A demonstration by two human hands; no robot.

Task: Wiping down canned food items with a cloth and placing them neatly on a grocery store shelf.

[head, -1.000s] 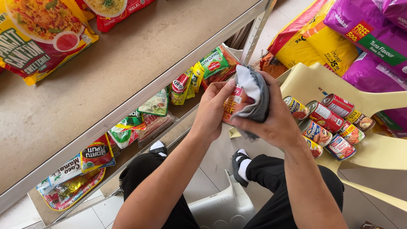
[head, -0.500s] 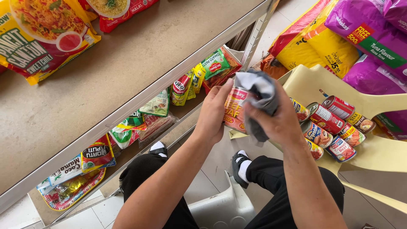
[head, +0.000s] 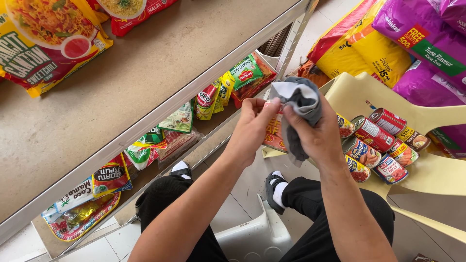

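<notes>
We hold a can (head: 274, 132) between both hands, a grey cloth (head: 300, 112) pressed over it.

The can sits in our left hand (head: 252, 128), fingers closed on its top and side, while our right hand (head: 318, 136) grips the cloth bunched tight against the can's right side. Just right of the hands, more cans (head: 378, 143) lie on a cream plastic chair (head: 427, 174). To the left, a metal shelf (head: 145, 63) carries noodle packets (head: 43, 39), with sachets (head: 213, 94) below. Purple bags (head: 427, 34) lie beyond the chair.
</notes>
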